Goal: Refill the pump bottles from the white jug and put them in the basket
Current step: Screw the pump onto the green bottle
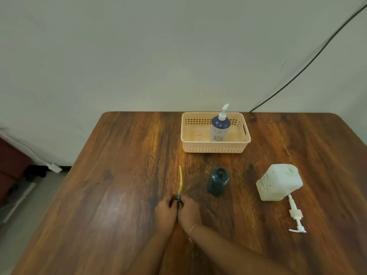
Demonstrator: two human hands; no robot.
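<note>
Head view: we've got both hands together close in, left hand [165,212] and right hand [189,212] pinching the dark pump [178,199] between them, with its yellow tube [180,178] pointing away. Just past the right hand stands the open dark bottle [218,182]. Farther right are the white jug [280,182] and a white pump [296,217]. Beyond, the basket [215,148] holds a blue pump bottle [220,127]. Left of the left hand, the table [109,195] runs wide to its edge.

Plain room – wooden table [119,195], bare wall [139,56].
</note>
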